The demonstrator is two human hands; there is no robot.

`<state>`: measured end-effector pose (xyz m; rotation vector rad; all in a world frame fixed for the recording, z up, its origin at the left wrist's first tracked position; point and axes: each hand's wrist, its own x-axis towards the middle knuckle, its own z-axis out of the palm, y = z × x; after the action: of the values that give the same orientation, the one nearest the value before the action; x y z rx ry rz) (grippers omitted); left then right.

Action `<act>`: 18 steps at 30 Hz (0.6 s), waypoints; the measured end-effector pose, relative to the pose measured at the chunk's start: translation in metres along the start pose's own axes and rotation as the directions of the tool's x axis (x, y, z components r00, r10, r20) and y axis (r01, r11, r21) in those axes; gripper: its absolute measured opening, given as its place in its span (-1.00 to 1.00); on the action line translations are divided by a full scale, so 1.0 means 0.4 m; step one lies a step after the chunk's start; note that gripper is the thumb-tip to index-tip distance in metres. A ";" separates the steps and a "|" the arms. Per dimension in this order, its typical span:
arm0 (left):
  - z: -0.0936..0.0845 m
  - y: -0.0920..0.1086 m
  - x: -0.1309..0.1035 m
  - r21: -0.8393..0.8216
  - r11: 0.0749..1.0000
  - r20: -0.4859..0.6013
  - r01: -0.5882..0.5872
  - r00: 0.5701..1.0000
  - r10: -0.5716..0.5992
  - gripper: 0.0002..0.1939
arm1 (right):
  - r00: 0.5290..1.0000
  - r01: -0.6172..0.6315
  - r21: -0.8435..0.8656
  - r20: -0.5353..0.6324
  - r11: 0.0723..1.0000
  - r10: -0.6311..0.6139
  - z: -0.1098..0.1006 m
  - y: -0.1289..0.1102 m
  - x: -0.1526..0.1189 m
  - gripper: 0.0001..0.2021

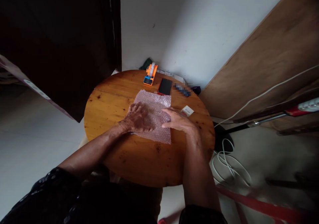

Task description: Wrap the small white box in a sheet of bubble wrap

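Both hands are over a sheet of bubble wrap that lies flat near the middle of the worktop (159, 164). The left hand (140, 117) rests palm down on the left part of the bubble wrap (158, 106), broad and flattened, its fingers stretched out and slightly apart, gripping nothing. The right hand (179, 120) is at the sheet's right edge, its thumb and forefinger well parted in a loose curve with a gap between them; whether its fingertips press on the plastic or sit just above it, I cannot tell. The wrap is thin, pinkish and translucent, pebbled all over with small bubbles that catch the light, roughly rectangular with slightly uneven edges. The worktop is round, made of glossy orange-brown wood with dark knots and a seam between boards. Behind the sheet stand an orange and blue tape dispenser (150, 74) carrying a pale roll and, just beyond the sheet's far edge, a flat, dark rectangular object (164, 86) with a red border. To its right lies a slim dark-blue item (181, 89), partly blurred by pixels, and nearer the right hand is a small, squarish white card (187, 110) with a reddish edge.
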<state>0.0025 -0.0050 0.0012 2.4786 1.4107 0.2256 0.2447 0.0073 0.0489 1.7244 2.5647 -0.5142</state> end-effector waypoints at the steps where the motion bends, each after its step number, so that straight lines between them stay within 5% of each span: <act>1: -0.001 -0.001 0.000 -0.008 1.000 -0.007 0.005 1.000 -0.005 -0.04 | 1.000 -0.015 -0.008 -0.006 1.000 0.015 0.000 0.000 0.001 -0.27; 5: -0.012 0.010 -0.004 -0.026 1.000 -0.030 -0.008 1.000 0.007 -0.06 | 0.999 -0.035 -0.044 -0.010 0.998 0.035 -0.001 -0.006 0.003 -0.32; 9: -0.009 0.039 -0.008 -0.080 0.973 -0.070 -0.217 0.975 0.212 -0.09 | 0.999 -0.031 -0.073 -0.012 0.997 0.030 -0.003 -0.014 0.000 -0.36; 15: 0.018 0.068 -0.013 -0.096 0.928 0.060 -0.359 0.929 0.366 -0.08 | 0.999 -0.034 -0.039 -0.021 0.999 0.034 -0.011 -0.015 -0.004 -0.41; 18: 0.024 0.064 -0.014 -0.057 0.923 0.090 -0.380 0.919 0.384 -0.08 | 0.984 -0.021 0.031 -0.174 0.999 0.026 -0.023 0.002 -0.013 -0.51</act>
<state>0.0232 -0.0237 0.0004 2.6726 0.8627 0.2011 0.2488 0.0055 0.0582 1.8873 2.6601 -0.4187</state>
